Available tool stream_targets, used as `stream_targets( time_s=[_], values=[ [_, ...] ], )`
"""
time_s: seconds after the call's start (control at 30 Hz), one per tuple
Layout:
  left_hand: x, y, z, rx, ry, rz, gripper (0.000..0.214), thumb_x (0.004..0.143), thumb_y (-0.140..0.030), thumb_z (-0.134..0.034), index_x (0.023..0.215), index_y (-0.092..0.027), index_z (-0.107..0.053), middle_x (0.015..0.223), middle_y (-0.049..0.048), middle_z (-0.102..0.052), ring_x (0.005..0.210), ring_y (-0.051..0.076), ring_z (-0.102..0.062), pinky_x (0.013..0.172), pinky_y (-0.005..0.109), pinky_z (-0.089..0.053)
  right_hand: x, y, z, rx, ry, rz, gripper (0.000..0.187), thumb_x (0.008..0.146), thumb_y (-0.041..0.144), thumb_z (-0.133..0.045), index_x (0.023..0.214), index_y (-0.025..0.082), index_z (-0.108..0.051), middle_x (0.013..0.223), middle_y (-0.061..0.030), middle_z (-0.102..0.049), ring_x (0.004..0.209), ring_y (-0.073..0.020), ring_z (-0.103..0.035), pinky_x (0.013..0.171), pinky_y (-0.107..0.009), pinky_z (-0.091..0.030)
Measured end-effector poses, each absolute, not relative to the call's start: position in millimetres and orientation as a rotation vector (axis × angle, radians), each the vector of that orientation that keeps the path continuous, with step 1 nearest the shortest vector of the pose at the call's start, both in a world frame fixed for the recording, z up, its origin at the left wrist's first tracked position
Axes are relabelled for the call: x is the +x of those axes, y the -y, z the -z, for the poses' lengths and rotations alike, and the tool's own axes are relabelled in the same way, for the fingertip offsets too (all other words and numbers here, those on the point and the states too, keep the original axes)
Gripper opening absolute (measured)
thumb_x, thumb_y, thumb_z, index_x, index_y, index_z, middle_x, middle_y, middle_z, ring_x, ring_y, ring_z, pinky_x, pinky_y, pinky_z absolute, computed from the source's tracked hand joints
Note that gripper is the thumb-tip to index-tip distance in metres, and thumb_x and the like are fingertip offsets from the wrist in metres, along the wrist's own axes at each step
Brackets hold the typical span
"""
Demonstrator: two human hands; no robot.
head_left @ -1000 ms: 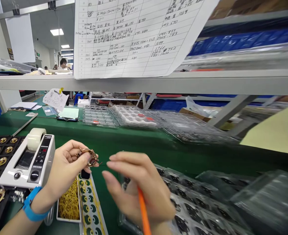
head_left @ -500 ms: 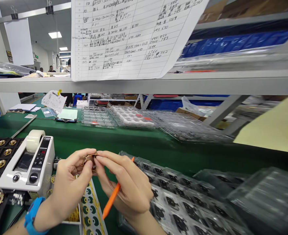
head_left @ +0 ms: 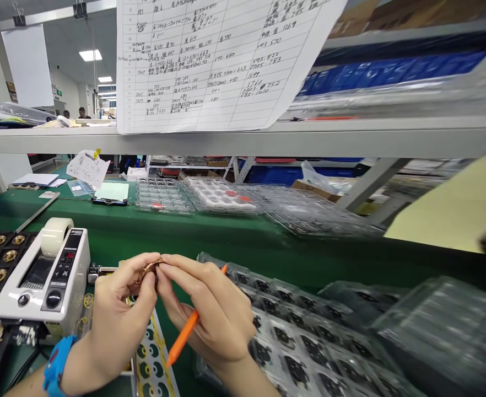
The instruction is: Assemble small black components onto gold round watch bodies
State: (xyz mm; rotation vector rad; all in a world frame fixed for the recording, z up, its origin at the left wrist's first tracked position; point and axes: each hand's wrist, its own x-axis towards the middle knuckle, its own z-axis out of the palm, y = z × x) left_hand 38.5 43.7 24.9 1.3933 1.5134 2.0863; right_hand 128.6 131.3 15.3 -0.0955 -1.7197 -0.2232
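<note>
A small copper-coloured round metal part [head_left: 147,269] is pinched between the fingertips of both hands above the bench. My left hand [head_left: 117,314], with a blue band [head_left: 56,366] on its wrist, is closed on the part's left side. On the other side, the thumb and fingers of my right hand [head_left: 214,309] grip its edge. An orange pen-like tool [head_left: 184,337] is also tucked in my right hand, its tip pointing down to the left. Fingers hide much of the metal part. Below lies a sheet of yellow-edged crescent stickers [head_left: 154,353].
A tape dispenser [head_left: 44,281] stands at left, beside a black tray [head_left: 1,251] of gold ring parts. Clear trays of black parts [head_left: 296,336] fill the right. Above runs a grey shelf rail [head_left: 243,144] with a handwritten sheet [head_left: 218,66] hanging from it.
The camera view has shifted slightly. Both hands keep hold of the metal part, which appears turned a little, more edge-on. The orange tool stays in my right hand.
</note>
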Motion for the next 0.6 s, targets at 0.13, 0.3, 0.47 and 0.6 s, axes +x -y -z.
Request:
stream_targets(
  time_s=[0.13,0.3,0.47,0.6],
  values=[
    [41,-43,-28,1.381,-1.532,-2.082,0.022,0.08,-0.007,-0.06,0.093,-0.018,-0.074,0.085,0.0032,-0.081,0.07,0.015,-0.076,0.063,0.016,-0.061,127,-133,-13,-0.079,1.689,0.253,0.014,0.083,0.001,-0.066,0.093,0.011,-0.065,0.081,-0.0136,-0.075,0.067,-0.0174,-0.069,0.054,-0.027,-0.052],
    [40,-45,-24,1.295,-1.495,-2.128,0.018,0.08,-0.011,-0.063,0.092,-0.018,-0.074,0.083,0.0034,-0.08,0.07,0.016,-0.076,0.063,0.017,-0.061,124,-134,-12,-0.082,1.688,0.238,0.014,0.084,0.002,-0.064,0.093,0.012,-0.064,0.081,-0.0114,-0.075,0.067,-0.0169,-0.069,0.055,-0.026,-0.053],
    [39,-48,-15,1.221,-1.415,-2.144,0.019,0.084,-0.014,-0.062,0.097,-0.02,-0.075,0.088,0.0029,-0.08,0.075,0.015,-0.076,0.067,0.017,-0.061,121,-134,-12,-0.095,1.7,0.225,0.013,0.085,0.001,-0.063,0.093,0.012,-0.063,0.08,-0.0121,-0.074,0.067,-0.0164,-0.068,0.056,-0.026,-0.052],
    [38,-50,-11,1.194,-1.398,-2.124,0.02,0.085,-0.015,-0.061,0.099,-0.02,-0.074,0.09,0.003,-0.08,0.08,0.015,-0.076,0.07,0.018,-0.061,121,-136,-12,-0.083,1.704,0.239,0.014,0.085,0.001,-0.062,0.093,0.012,-0.062,0.08,-0.012,-0.074,0.066,-0.0165,-0.068,0.056,-0.026,-0.052]
  ],
)
